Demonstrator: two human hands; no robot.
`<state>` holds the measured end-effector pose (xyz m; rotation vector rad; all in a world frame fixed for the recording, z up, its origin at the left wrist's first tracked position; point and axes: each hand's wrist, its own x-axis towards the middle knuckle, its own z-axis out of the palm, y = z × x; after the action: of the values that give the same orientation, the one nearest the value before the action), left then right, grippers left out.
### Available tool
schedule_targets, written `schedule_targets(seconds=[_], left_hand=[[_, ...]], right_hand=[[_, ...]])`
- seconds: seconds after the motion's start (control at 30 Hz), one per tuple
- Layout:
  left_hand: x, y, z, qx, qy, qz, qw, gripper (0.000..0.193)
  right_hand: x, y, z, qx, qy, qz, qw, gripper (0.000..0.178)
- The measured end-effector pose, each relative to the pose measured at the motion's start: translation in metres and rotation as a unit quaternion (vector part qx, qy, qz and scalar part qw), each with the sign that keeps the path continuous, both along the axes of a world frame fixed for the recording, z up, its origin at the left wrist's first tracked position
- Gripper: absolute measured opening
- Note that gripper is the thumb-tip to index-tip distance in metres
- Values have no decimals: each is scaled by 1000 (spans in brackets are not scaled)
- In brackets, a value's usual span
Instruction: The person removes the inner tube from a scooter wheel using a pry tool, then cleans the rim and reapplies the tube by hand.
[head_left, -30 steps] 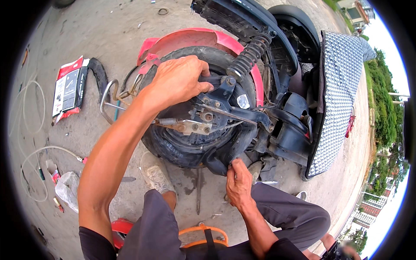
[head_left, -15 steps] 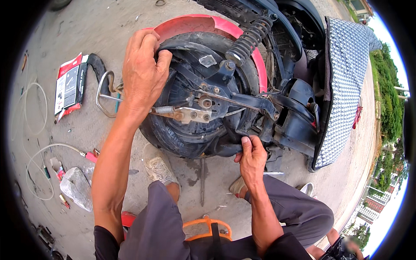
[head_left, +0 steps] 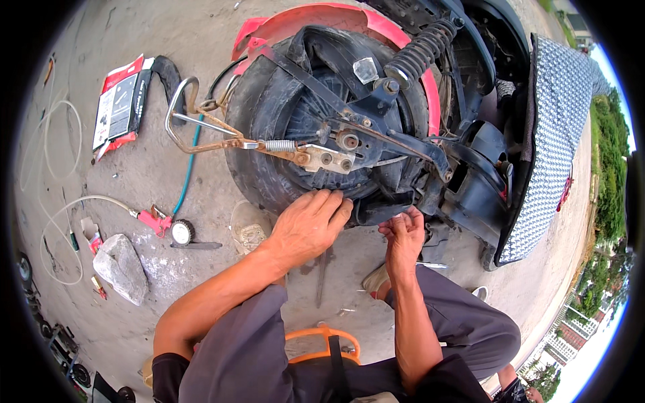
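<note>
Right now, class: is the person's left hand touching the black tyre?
Touching. The head view shows the left hand with its fingers pressed flat against the lower edge of the tyre, no gap visible.

Both forearms are bare; a short dark sleeve (head_left: 168,366) caps the left upper arm, and grey trousers (head_left: 248,349) cover both legs.

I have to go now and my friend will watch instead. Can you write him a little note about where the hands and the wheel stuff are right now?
Left hand: flat on the lower edge of the black tyre, holding nothing.
Right hand: fingers up under the wheel's lower frame, beside the left hand; what it grips is hidden.
Scooter lies on its side; red mudguard and spring shock are on.
On the ground to the left: air hose with gauge, a stone, a red-and-white packet.
Done or left: cannot tell.
</note>
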<state>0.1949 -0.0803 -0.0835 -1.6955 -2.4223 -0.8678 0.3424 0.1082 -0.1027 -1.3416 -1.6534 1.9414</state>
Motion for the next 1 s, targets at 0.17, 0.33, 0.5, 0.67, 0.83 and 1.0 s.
schedule_targets(seconds=[0.17, 0.33, 0.5, 0.67, 0.83, 1.0], left_hand=[[11, 0, -12, -18, -85, 15, 996, 40], [6, 3, -15, 11, -91, -3, 996, 30], [0, 9, -14, 62, 32, -52, 996, 24], [1, 17, -8, 24, 31, -28, 999, 25], [0, 28, -15, -28, -32, 16, 999, 25], [-14, 31, -5, 36, -126, 95, 987, 18]], right_hand=[[-15, -17, -19, -170, 58, -84, 980, 39], [-41, -14, -31, -106, 56, -18, 993, 51], [-42, -10, -37, 39, -21, 8, 999, 58], [-46, -12, -27, 75, -78, 4, 994, 65], [-51, -12, -20, 82, -149, -1, 985, 66], [-44, -12, -19, 143, -166, 14, 976, 67]])
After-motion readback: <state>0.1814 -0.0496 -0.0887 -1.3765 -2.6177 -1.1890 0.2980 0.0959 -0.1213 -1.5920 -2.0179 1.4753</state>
